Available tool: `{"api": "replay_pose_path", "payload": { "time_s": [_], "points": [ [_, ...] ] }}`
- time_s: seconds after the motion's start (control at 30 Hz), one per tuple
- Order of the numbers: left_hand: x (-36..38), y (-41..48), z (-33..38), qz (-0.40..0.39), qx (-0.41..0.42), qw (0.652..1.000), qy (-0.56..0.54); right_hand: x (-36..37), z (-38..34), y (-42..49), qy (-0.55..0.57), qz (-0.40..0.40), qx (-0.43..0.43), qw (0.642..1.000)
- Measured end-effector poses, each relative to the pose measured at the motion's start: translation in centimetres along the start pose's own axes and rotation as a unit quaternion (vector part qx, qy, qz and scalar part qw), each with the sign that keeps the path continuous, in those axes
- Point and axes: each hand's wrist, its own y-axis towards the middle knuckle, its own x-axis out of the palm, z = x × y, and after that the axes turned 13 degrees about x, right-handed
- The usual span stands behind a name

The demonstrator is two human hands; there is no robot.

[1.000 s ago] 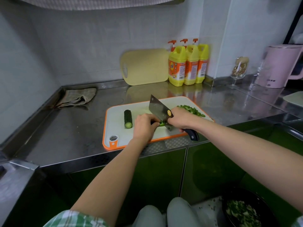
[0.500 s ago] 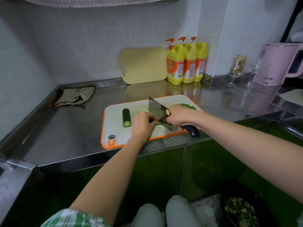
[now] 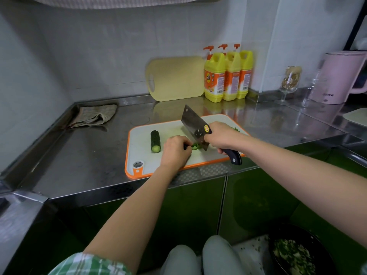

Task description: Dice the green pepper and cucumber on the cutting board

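A white cutting board with an orange rim (image 3: 139,155) lies on the steel counter. On its left part rests a short dark-green cucumber piece (image 3: 155,141). My left hand (image 3: 175,150) holds down a second cucumber piece (image 3: 195,146), mostly hidden under its curled fingers. My right hand (image 3: 220,136) grips the dark handle of a cleaver (image 3: 195,127), whose blade is tilted with its edge down at that piece. Chopped green bits (image 3: 235,129) show just past my right wrist.
A folded cloth (image 3: 93,116) lies at the counter's back left. A yellow board (image 3: 175,78) and three yellow bottles (image 3: 228,76) stand against the wall. Glasses (image 3: 290,82) and a pink kettle (image 3: 339,76) stand at the right. A dark bowl of chopped greens (image 3: 294,255) sits low right.
The cleaver keeps chopping at the piece under my left hand, its blade a little more upright now. The view has shifted slightly. The loose cucumber piece has not moved.
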Motion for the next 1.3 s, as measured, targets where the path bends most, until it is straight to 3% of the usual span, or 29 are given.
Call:
{"api": "replay_pose_path", "payload": {
  "time_s": [0.27, 0.53, 0.77, 0.97, 1.3],
  "points": [
    [0.1, 0.0, 0.0, 0.010, 0.008, 1.000, 0.016, -0.3, -0.9, -1.7, -0.100, -0.034, 0.015, 0.994],
    [0.2, 0.1, -0.4, 0.018, 0.010, 1.000, 0.019, 2.0, -1.1, 0.1, -0.086, 0.008, 0.003, 0.996],
    [-0.7, -0.5, -1.3, 0.009, 0.036, 0.995, 0.087, 1.0, -0.3, 0.0, -0.016, 0.031, -0.011, 0.999],
    [-1.1, -0.5, -1.0, 0.003, 0.028, 0.991, 0.131, -0.2, -1.6, -1.6, -0.095, -0.016, 0.004, 0.995],
    [-0.9, -0.5, -1.2, 0.021, 0.033, 0.994, 0.099, 1.8, -2.1, -1.0, -0.124, -0.001, 0.006, 0.992]
  ]
}}
